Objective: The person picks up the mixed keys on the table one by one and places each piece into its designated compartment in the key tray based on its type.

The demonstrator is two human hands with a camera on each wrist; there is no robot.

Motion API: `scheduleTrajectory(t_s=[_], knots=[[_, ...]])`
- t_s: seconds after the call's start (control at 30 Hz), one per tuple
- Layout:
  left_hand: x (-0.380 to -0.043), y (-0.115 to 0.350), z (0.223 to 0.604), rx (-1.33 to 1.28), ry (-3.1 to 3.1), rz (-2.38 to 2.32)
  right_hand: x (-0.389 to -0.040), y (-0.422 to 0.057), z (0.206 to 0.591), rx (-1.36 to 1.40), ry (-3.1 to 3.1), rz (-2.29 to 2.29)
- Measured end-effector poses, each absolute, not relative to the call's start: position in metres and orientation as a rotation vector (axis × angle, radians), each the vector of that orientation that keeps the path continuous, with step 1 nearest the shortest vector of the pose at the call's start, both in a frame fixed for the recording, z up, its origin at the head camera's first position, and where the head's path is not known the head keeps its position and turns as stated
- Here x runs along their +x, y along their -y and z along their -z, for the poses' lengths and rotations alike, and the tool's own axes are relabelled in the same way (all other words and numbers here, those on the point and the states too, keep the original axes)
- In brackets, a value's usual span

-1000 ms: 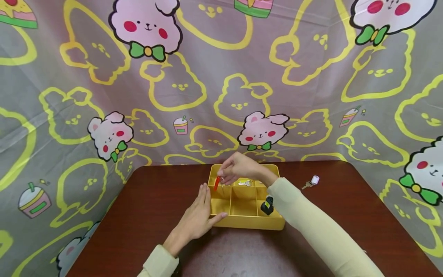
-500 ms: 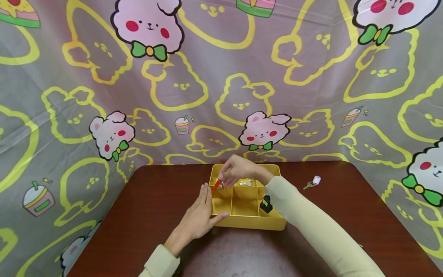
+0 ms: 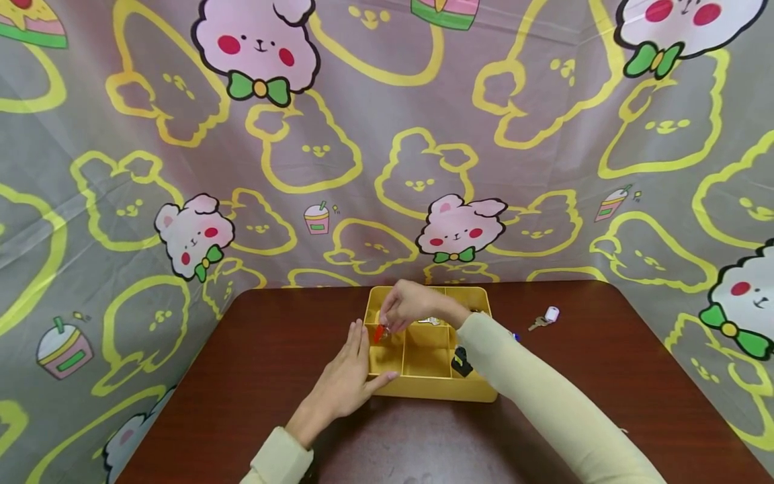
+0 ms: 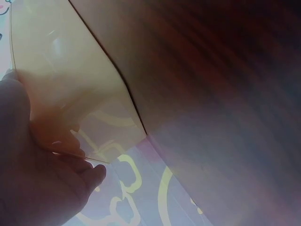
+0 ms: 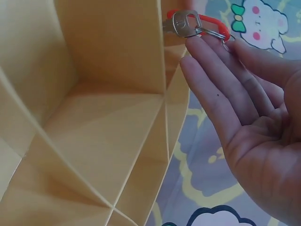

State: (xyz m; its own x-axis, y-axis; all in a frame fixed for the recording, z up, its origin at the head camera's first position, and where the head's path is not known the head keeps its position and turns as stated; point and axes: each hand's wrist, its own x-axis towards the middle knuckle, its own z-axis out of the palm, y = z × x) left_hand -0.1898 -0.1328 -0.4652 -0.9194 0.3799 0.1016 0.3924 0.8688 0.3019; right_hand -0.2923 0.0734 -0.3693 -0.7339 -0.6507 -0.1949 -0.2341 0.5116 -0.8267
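My right hand [image 3: 411,304] pinches a key ring between thumb and fingertips over the left compartments of a yellow divided box [image 3: 432,388]. A red tag [image 3: 379,333] hangs from it in the head view. In the right wrist view the silver key [image 5: 186,23] and red loop [image 5: 216,24] show by the fingertips, close to a divider wall. My left hand [image 3: 343,380] rests on the box's front left corner, fingers straight along the left side, thumb over the front rim. In the left wrist view, the left hand [image 4: 42,174] lies against the box's wall [image 4: 80,70].
Another silver key [image 3: 429,321] lies in the back middle compartment. A black object with a yellow label [image 3: 461,363] sits in the front right one. On the brown table [image 3: 272,349], right of the box, lies a key with a white tag [image 3: 551,314]. A blue bit [image 3: 516,337] peeks past the right sleeve.
My right hand has lowered a little, bringing the red-tagged key down into the box's left side. The sleeve has shifted, so a blue bit shows behind it. My left hand stays put.
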Motion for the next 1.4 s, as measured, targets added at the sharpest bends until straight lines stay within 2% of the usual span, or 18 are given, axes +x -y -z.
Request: scheduleTrajectory(t_s=[0.63, 1.17, 1.4], knots=[[-0.193, 0.131, 0.463, -0.641, 2.973, 0.461, -0.285, -0.088, 0.351, -0.859, -2.414, 1.095], [-0.193, 0.131, 0.465, -0.629, 2.987, 0.487, -0.271, -0.125, 0.329, -0.971, -2.539, 1.083], [-0.192, 0.132, 0.468, -0.624, 2.979, 0.502, -0.265, -0.149, 0.327, -0.904, -2.61, 1.093]])
